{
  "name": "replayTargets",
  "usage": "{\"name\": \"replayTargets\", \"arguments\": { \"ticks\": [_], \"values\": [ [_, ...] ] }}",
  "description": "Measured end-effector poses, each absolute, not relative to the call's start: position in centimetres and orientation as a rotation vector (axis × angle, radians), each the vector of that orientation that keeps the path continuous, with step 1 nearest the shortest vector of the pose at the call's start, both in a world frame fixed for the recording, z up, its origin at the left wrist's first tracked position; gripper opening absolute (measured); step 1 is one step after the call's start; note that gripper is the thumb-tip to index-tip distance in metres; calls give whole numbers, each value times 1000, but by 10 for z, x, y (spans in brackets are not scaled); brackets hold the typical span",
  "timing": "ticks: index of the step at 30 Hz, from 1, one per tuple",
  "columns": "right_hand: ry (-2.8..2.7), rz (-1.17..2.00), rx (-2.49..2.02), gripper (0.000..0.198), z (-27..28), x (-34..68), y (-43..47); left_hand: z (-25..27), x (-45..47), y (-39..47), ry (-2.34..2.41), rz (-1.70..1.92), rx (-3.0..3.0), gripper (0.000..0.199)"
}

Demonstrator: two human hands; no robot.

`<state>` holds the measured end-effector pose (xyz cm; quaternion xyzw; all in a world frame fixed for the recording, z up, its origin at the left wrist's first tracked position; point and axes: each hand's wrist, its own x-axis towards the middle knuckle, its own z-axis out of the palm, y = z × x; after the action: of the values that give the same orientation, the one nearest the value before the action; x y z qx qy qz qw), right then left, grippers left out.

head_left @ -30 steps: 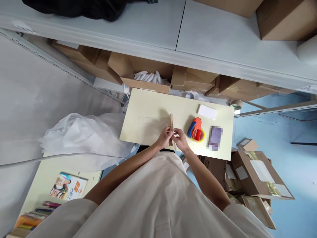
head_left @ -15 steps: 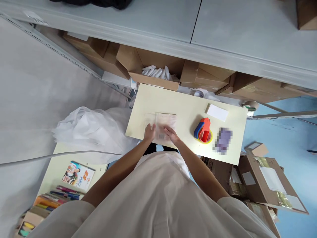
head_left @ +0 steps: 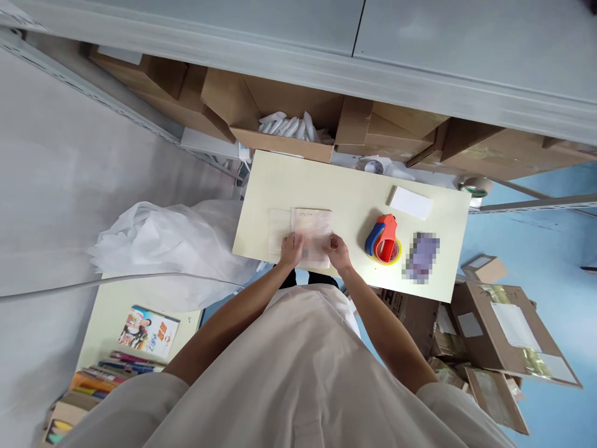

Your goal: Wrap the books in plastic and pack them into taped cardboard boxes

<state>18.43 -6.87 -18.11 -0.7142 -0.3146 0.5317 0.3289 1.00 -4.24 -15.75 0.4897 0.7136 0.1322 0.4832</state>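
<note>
Pale-pink rectangular packet [head_left: 318, 229] lies flat on cream tabletop [head_left: 354, 193]; left hand [head_left: 291, 250] and right hand [head_left: 339, 254] bracket it, fingers half-curled at opposite edges, likely for steadying; can't tell from here if pinching.

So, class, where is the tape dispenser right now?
In the head view, the orange-and-blue tape dispenser lies on the right half of the pale table, between the person's right hand and the blurred purple item.

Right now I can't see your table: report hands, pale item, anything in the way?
Left hand and right hand at opposite edges of pale item. Item flat at near side of table. Tape dispenser to the right, clear of both hands.
</note>
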Motion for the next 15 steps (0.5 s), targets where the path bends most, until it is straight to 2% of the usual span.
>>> {"name": "replayTargets", "arguments": {
  "ticks": [6, 10, 13, 15],
  "values": [
    [-441, 1419, -1772, 44, -150, 227, -84, -172, 47, -44, 1530, 400, 1112, 50],
    [-468, 1460, -1663, 42, -121, 242, -90, -174, 78, -44, 1389, 398, 1204, 42],
    [-521, 1468, -1638, 41, -111, 229, -80, -169, 85, -41, 1428, 364, 1344, 35],
    [-566, 1466, -1636, 40, -109, 213, -69, -163, 78, -36, 1485, 395, 1380, 37]
  ]
}}
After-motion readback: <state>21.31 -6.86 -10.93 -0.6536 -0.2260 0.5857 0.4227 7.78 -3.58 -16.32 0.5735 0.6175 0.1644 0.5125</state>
